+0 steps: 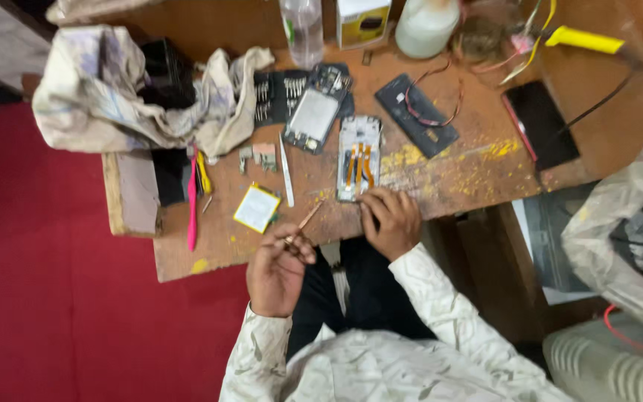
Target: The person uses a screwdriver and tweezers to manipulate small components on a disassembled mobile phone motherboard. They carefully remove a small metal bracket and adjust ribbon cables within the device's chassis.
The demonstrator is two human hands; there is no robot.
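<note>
Many things lie about us here. A big red floor (53, 298) spreads out on one side. Our wooden worktop (470, 179) is scratched and has yellow dust on it. A crumpled pale cloth (106, 97) sits at one end, and a grey plastic bag (626, 231) bulges at the other end, off the worktop. A clear bottle (303, 30) and a white jug (426, 26) stand at the far edge. A black phone back (416, 115) with a red wire on it lies near the middle. Next to it is an open phone (314, 112) resting on a dark case of small bits (277, 97). A pink tool (191, 205) lies by the cloth, and a small yellow-edged square battery (256, 208) lies just beside a thin white stick (286, 173).

The open phone frame (359, 158) with orange strips inside lies just in front of us, near the worktop's close edge.

Our right hand (390, 219) is curled loosely and its fingertips press on the close end of that frame. Our left hand (278, 268) is closed around a thin screwdriver (303, 222). Its tip points up at the frame's corner, but we cannot tell if it touches.
</note>
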